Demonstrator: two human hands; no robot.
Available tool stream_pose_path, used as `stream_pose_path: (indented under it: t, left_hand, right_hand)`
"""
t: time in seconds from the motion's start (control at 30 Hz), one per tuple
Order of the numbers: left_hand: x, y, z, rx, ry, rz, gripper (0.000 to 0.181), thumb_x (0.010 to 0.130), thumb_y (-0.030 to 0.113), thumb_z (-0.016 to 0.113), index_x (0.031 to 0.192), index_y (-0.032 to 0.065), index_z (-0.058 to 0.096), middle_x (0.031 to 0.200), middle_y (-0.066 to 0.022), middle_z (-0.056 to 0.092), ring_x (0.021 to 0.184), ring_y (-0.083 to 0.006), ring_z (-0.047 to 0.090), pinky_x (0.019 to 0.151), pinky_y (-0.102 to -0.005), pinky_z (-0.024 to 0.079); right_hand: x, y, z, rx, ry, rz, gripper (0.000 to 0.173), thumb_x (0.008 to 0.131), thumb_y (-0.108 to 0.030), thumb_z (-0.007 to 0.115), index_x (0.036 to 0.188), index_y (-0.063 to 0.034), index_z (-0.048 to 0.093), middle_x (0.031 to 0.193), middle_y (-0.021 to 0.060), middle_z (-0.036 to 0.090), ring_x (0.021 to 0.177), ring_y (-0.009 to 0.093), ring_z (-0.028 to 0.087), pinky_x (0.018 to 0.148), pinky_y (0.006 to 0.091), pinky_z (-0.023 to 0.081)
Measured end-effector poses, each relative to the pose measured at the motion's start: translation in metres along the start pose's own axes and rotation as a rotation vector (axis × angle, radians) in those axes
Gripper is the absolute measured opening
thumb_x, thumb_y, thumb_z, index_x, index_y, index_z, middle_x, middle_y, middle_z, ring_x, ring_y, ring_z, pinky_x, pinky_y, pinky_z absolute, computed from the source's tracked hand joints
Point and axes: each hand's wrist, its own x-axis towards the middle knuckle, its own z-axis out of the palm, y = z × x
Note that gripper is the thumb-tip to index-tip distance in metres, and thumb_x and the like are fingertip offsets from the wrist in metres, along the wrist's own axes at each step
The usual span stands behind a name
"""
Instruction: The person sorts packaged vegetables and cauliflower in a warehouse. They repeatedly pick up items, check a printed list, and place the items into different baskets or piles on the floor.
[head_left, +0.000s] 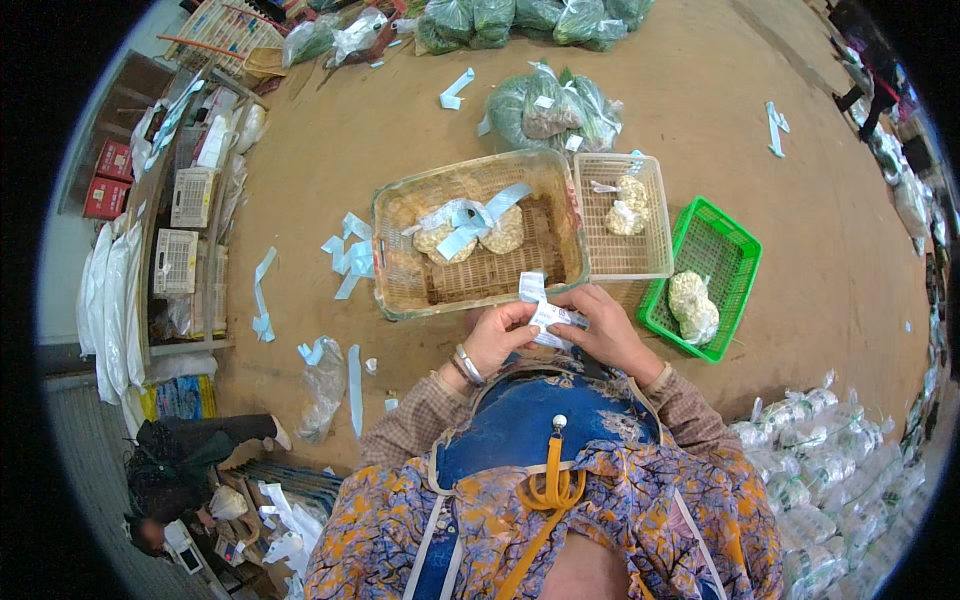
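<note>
Between both hands, close to my apron, is a strip of white printed labels (553, 319) with a bluish tail. My left hand (501, 334) pinches its left side between thumb and fingers. On the label's right side, my right hand (600, 326) grips with thumb and fingertips. Just beyond the hands stands a large tan plastic crate (390, 274). Inside it lie bags of pale, bean-like pieces (501, 231), partly covered by a blue backing strip (459, 241).
A cream crate (662, 225) and a green basket (739, 300) hold more bags. Beyond sit bagged greens (510, 112). Backing strips (355, 390) litter the floor. Wrapped packs (810, 465) are piled at right, shelving (232, 225) stands left. Another person (176, 457) is at lower left by a scale (184, 547).
</note>
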Motion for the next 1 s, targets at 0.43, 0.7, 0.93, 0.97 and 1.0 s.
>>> stream_pose_path:
  t: [0.43, 0.7, 0.93, 0.97, 1.0]
  left_hand:
    - [0.020, 0.003, -0.078, -0.226, -0.072, -0.101, 0.028, 0.080, 0.005, 0.047, 0.108, 0.0010, 0.045, 0.097, -0.0029, 0.053, 0.084, -0.0095, 0.052, 0.071, -0.0235, 0.044]
    - [0.019, 0.008, -0.098, -0.307, -0.036, -0.127, 0.030, 0.079, 0.003, 0.047, 0.109, -0.0005, 0.044, 0.097, -0.0045, 0.053, 0.083, -0.0104, 0.052, 0.069, -0.0225, 0.045]
    - [0.015, 0.023, -0.087, -0.206, 0.007, -0.077, 0.030, 0.078, 0.002, 0.048, 0.107, -0.0014, 0.045, 0.094, -0.0048, 0.054, 0.078, -0.0094, 0.053, 0.066, -0.0212, 0.046]
    - [0.014, 0.026, -0.082, -0.209, 0.021, -0.063, 0.029, 0.077, 0.003, 0.048, 0.106, -0.0017, 0.046, 0.092, -0.0046, 0.055, 0.074, -0.0084, 0.053, 0.064, -0.0202, 0.046]
    - [0.013, 0.027, -0.079, -0.211, 0.034, -0.048, 0.029, 0.077, 0.004, 0.048, 0.105, -0.0020, 0.047, 0.089, -0.0043, 0.055, 0.071, -0.0074, 0.053, 0.063, -0.0192, 0.046]
  right_hand:
    - [0.062, 0.002, 0.046, 0.070, -0.032, 0.135, 0.025, 0.068, -0.015, 0.062, 0.091, -0.0060, 0.055, 0.084, 0.0108, 0.053, 0.080, 0.027, 0.050, 0.067, 0.0336, 0.042]
    - [0.089, 0.003, 0.055, 0.131, -0.121, 0.154, 0.026, 0.069, -0.015, 0.061, 0.093, -0.0051, 0.055, 0.084, 0.0116, 0.053, 0.080, 0.027, 0.051, 0.067, 0.0330, 0.042]
    - [0.092, 0.000, 0.044, 0.179, -0.131, 0.118, 0.028, 0.069, -0.016, 0.062, 0.093, -0.0038, 0.055, 0.084, 0.0126, 0.053, 0.079, 0.028, 0.052, 0.067, 0.0330, 0.042]
    - [0.090, -0.001, 0.042, 0.172, -0.129, 0.107, 0.028, 0.069, -0.016, 0.062, 0.093, -0.0037, 0.055, 0.084, 0.0127, 0.053, 0.079, 0.028, 0.052, 0.067, 0.0330, 0.042]
    - [0.089, -0.002, 0.040, 0.165, -0.127, 0.096, 0.028, 0.069, -0.016, 0.062, 0.093, -0.0035, 0.055, 0.084, 0.0128, 0.053, 0.080, 0.028, 0.052, 0.067, 0.0330, 0.042]
